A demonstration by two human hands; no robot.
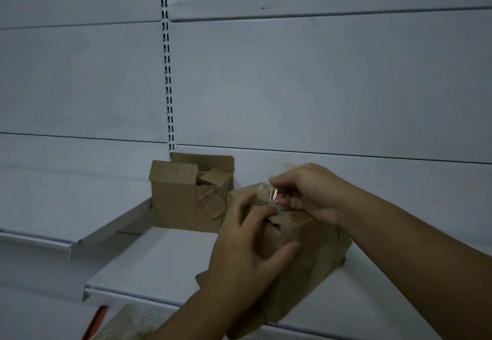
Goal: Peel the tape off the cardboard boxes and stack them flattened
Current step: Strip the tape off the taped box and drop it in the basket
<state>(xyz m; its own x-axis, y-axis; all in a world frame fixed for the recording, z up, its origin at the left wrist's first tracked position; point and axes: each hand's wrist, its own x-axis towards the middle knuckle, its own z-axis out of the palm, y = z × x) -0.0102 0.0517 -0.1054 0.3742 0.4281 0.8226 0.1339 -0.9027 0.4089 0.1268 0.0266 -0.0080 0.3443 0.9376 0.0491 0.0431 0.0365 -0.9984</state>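
A worn brown cardboard box lies on the white shelf in front of me. My left hand clasps its near top corner, fingers spread over the edge. My right hand pinches a strip of clear tape that lifts off the box's top. Behind it, against the back panel, stands a second cardboard box with its flaps open and a smaller box inside.
White back panels with a slotted upright rise behind the shelf. A lower shelf edge sits to the left. An orange-handled item and a perforated metal piece lie below the front edge.
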